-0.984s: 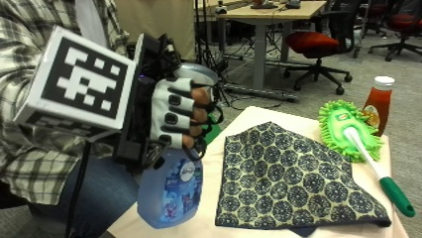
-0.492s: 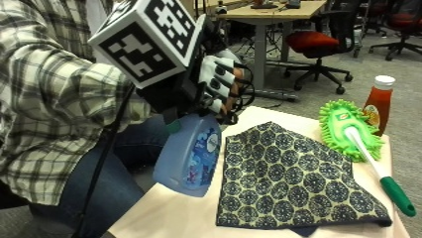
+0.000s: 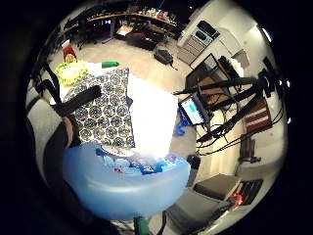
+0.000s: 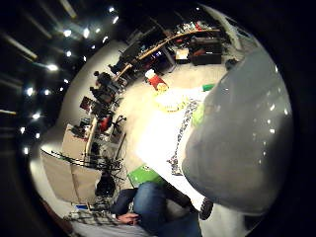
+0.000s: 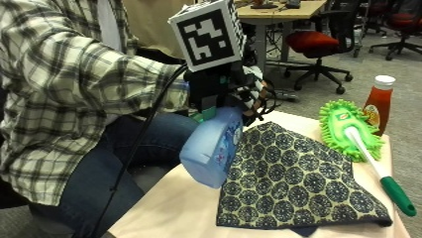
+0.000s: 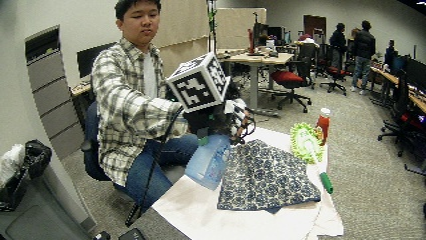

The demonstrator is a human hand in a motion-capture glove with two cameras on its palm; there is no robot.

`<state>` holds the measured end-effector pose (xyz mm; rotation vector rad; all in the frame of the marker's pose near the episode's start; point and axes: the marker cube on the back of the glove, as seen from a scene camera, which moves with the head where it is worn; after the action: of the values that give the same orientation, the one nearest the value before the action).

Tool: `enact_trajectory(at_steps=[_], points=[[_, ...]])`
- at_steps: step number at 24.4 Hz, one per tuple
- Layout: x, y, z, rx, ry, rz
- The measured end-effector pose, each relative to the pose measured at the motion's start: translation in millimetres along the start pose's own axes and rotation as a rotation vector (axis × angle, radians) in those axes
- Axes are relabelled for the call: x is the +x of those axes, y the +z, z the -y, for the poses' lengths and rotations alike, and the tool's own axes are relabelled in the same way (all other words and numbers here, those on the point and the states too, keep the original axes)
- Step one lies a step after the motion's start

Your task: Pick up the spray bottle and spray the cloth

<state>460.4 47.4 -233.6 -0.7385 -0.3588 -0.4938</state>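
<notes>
A pale blue spray bottle (image 5: 210, 148) hangs tilted in the air beside the near-left edge of the patterned dark blue cloth (image 5: 296, 178). My gloved right hand (image 5: 227, 96) grips its neck and trigger from above. The cloth lies flat on the white table (image 5: 171, 213). In the little finger side palm view the bottle's blue body (image 3: 124, 183) fills the area close to the palm, with the cloth (image 3: 105, 110) beyond it. The wide outside view shows the bottle (image 6: 210, 160) held above the table's edge, next to the cloth (image 6: 266, 177).
A green fluffy duster (image 5: 349, 126) with a white and green handle (image 5: 382, 181) lies along the cloth's far side. A red sauce bottle (image 5: 379, 101) stands at the table's far corner. Office chairs and desks stand behind.
My hand has lifted the bottle higher and tipped it, swinging its base out to the left of the cloth. The outside camera has shifted too.
</notes>
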Motion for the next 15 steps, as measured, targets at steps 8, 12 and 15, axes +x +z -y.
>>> enact_trajectory(at_steps=[8, 12, 15], points=[[-26, 38, -1, -0.123, -0.100, -0.216], [-34, 51, -5, -0.170, -0.159, -0.283], [-39, 58, -8, -0.194, -0.164, -0.310]])
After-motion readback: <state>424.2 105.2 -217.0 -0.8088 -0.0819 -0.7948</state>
